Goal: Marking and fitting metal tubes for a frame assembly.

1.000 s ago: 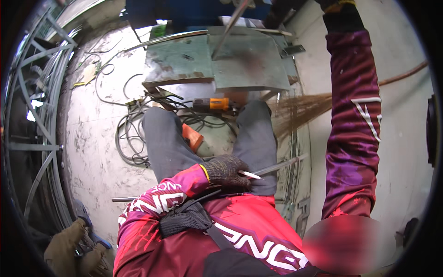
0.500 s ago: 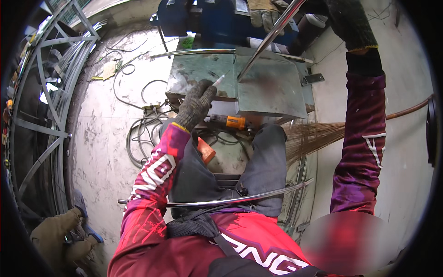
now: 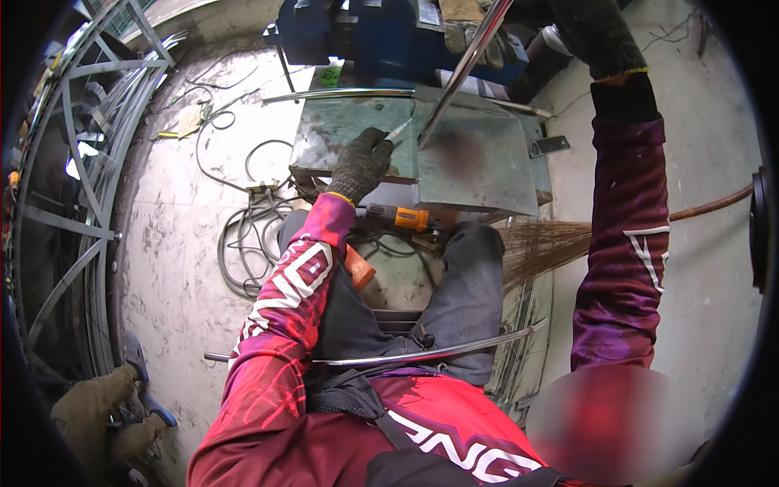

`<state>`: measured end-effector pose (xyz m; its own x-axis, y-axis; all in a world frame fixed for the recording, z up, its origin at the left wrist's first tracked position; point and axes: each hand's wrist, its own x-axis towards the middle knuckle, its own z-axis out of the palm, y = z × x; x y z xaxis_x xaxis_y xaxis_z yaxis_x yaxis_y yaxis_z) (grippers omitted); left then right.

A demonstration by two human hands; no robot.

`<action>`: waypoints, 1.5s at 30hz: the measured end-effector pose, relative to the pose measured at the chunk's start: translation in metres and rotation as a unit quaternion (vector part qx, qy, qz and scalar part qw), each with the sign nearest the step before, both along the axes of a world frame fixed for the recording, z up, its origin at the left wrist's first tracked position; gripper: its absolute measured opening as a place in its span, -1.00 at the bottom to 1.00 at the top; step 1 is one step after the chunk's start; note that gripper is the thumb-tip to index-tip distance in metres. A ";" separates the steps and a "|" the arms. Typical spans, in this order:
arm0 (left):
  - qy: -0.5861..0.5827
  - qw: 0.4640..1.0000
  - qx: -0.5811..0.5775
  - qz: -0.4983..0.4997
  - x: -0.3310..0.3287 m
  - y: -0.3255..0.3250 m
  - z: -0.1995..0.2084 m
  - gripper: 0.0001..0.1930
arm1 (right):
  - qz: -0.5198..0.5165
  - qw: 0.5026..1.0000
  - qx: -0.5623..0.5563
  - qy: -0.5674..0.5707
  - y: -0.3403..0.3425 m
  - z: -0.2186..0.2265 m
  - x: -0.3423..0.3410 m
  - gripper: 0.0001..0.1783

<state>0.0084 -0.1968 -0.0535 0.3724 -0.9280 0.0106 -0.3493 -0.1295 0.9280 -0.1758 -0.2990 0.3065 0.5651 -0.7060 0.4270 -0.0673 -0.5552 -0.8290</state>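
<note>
My left hand (image 3: 363, 162), in a dark grey knit glove, is closed round a thin white marker (image 3: 398, 130). Its tip points up and right, above the metal-topped bench (image 3: 341, 122). A shiny metal tube (image 3: 462, 73) stands tilted with its lower end on the bench top, right of the marker. My right hand (image 3: 599, 36), gloved too, is raised at the upper right by the tube's top. The upper edge cuts off its fingers, but the tube leans and shifts with that hand. Below my left hand, an orange-and-grey power tool (image 3: 398, 217) lies by the bench's near side.
Another shiny tube (image 3: 430, 355) lies across my lap, and one (image 3: 341, 94) along the bench's far edge. A broom (image 3: 544, 247) lies at the right. Coiled cables (image 3: 243, 243) lie on the floor. Metal frames (image 3: 81, 219) line the left. Another person's legs (image 3: 97, 406) show lower left.
My left hand has moved slightly right with the marker, whose tip is now closer to the standing tube. My right hand and the tube's upper part have shifted a little left.
</note>
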 end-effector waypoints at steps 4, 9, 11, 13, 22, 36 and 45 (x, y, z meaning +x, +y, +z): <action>0.004 0.999 -0.048 -0.016 -0.001 0.002 0.003 -0.68 | 0.012 1.000 -0.013 -0.009 -0.002 0.000 -0.002 -0.78; -0.002 0.999 -0.041 -0.020 0.001 0.007 0.010 -0.68 | -0.046 0.998 -0.019 0.037 0.009 0.005 0.004 -0.78; -0.023 0.999 -0.023 -0.013 0.001 0.006 0.007 -0.62 | -0.038 0.998 -0.035 0.034 0.013 0.004 0.009 -0.72; 0.007 1.000 -0.012 -0.017 0.005 0.005 0.001 -0.63 | -0.035 0.998 -0.050 0.031 0.007 0.001 0.007 -0.65; 0.040 0.999 0.012 -0.029 0.005 0.003 0.000 -0.64 | 0.120 0.990 -0.058 -0.035 -0.011 -0.004 -0.008 -0.45; -0.001 0.999 -0.009 -0.047 0.007 0.005 -0.002 -0.61 | 0.003 0.977 -0.211 0.031 -0.017 -0.011 0.016 -0.37; -0.072 0.995 -0.007 -0.067 0.005 0.010 0.014 -0.60 | -0.033 0.969 -0.236 0.066 -0.018 -0.011 0.015 -0.44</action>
